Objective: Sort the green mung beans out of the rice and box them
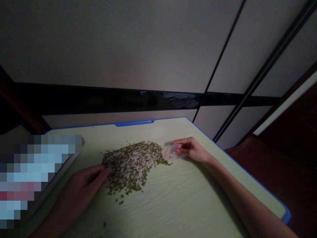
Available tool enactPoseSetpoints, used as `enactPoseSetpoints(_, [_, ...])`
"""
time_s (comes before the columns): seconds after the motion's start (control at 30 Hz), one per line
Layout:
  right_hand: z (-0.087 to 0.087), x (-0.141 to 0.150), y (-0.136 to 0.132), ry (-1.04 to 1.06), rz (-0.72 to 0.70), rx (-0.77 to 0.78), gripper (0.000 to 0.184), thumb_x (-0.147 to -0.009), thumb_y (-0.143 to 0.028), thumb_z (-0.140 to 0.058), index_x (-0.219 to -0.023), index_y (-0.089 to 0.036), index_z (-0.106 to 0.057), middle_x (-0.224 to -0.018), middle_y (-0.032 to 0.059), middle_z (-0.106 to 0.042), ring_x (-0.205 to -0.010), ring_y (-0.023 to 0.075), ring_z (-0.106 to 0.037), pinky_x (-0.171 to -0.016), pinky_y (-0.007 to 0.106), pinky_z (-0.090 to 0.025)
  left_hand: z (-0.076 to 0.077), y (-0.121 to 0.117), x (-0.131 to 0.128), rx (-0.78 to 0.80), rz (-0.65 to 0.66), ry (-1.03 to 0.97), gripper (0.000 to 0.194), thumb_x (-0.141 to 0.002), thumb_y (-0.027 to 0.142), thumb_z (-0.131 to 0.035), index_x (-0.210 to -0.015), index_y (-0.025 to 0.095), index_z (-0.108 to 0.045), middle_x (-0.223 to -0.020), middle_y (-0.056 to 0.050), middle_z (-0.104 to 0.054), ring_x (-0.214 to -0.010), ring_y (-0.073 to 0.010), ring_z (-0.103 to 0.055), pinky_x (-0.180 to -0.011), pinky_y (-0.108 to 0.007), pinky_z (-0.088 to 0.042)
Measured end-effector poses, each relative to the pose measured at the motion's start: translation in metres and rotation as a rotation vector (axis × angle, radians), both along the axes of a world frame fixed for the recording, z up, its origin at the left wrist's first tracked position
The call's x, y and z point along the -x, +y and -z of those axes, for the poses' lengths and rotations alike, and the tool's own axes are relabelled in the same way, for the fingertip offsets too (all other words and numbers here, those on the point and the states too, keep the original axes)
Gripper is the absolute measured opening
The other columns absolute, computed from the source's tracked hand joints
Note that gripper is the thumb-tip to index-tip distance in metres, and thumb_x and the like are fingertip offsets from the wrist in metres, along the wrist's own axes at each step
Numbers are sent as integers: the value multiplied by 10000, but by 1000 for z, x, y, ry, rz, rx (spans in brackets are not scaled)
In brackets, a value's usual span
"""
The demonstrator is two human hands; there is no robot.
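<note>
A spread pile of green beans mixed with white grains point(133, 163), the beans like mung beans and the grains like rice, lies on the pale tabletop point(178, 195). At its left edge is my left hand point(86, 183), thumb and fingers pinched together; what is between them, if anything, is hidden. On the far right side of the pile, my right hand point(192, 150) grips a clear plastic cup point(170, 152). The cup is tilted on its side, its wide end toward the pile and touching or close to it. I cannot make out its contents.
The table has a blue edge with a blue handle-like strip point(135, 123) at the back. Beyond stands a light panelled cabinet point(123, 49) with a dark band. A blurred-out screen or object point(32, 172) stands at the left. A few stray beans point(104, 224) lie near the front.
</note>
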State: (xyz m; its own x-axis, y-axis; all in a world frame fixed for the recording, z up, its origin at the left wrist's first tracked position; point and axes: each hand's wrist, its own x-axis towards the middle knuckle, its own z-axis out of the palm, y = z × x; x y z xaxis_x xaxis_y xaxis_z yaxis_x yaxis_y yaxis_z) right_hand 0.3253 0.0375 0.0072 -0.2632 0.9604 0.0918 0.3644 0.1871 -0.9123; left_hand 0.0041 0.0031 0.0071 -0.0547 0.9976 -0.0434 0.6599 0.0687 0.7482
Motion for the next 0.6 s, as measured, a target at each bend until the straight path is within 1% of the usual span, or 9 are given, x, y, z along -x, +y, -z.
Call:
enactPoseSetpoints(0.1, [1, -1, 0, 9, -19, 0, 307, -646, -254, -657, -907, -92, -679, -600, -17, -542, -519, 77, -403, -500, 210, -328, -1, 0, 0, 18, 43, 4, 400, -618, 580, -380, -484, 210, -449, -441, 68, -360, -451, -122, -388, -480, -242, -295])
enactPoseSetpoints(0.27, [2, 0, 0, 2, -28, -2, 312, -643, -259, -662, -907, -95, -687, -555, -29, -521, -483, 64, -353, -460, 196, -288, -2, -1, 1, 19, 36, 0, 394, -602, 581, -391, -476, 212, -445, -440, 69, -361, -452, -121, -386, -479, -242, -292])
enactPoseSetpoints(0.37, [1, 3, -2, -5, -51, 11, 321, -646, -270, -661, -911, -92, -692, -558, -22, -538, -481, 64, -357, -457, 195, -293, -2, -1, 1, 15, 37, 3, 394, -597, 583, -390, -473, 214, -448, -431, 69, -358, -448, -124, -389, -477, -245, -290])
enactPoseSetpoints(0.47, [0, 4, -4, -14, -62, 15, 318, -646, -266, -659, -909, -90, -692, -562, -17, -543, -490, 67, -363, -462, 198, -296, -3, -2, 0, 14, 24, -2, 391, -601, 579, -374, -454, 219, -412, -426, 68, -351, -443, -122, -385, -479, -246, -295])
enactPoseSetpoints(0.6, [-1, 0, -4, -41, -68, 21, 304, -647, -249, -648, -904, -94, -693, -516, -39, -500, -462, 60, -326, -440, 197, -268, -1, -2, 0, 18, 34, 17, 379, -613, 568, -377, -485, 215, -423, -438, 69, -362, -454, -122, -391, -481, -243, -292])
